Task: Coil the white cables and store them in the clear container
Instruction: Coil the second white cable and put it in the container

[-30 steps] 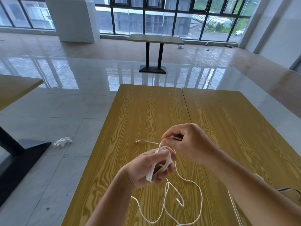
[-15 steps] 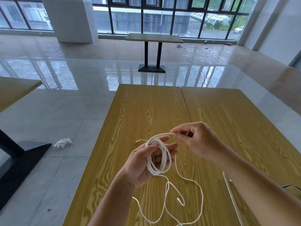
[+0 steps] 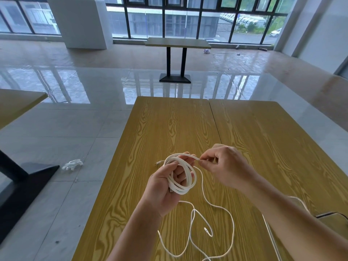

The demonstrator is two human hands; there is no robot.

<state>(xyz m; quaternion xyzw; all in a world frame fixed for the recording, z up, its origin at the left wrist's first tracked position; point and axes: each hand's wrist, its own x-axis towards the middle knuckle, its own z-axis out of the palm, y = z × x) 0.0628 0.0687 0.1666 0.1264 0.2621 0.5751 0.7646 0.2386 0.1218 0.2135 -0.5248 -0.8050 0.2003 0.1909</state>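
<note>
Left hand (image 3: 165, 183) raised over the wooden desk (image 3: 169, 125), palm up, fingers curled through a coil of thick white cable (image 3: 181, 176) wound in several loops, grip closed round that bundle. Right hand (image 3: 226, 166) just beside it to the right, thumb and forefinger pinching the same cable where its free run leaves the top of the coil, grip closed on the strand. One short metal-tipped end (image 3: 157, 163) poking out leftward from behind the coil. Below the hands, a thin white cable (image 3: 222, 208) lying loose on the desk in wide open curves, trailing down from near the right hand toward the near edge, a small plug (image 3: 206, 231) resting inside one of the loops. At the lower right, mostly hidden behind the right forearm, a clear straight edge (image 3: 271, 236), perhaps the rim of the clear container, too little showing to tell; contents not visible. A dark cord (image 3: 327, 214) beside it at the right edge. On the tiled floor to the left, a crumpled white glove (image 3: 72, 164) near a black table foot (image 3: 24, 183). Farther back, another table (image 3: 177, 43) before the windows.
</note>
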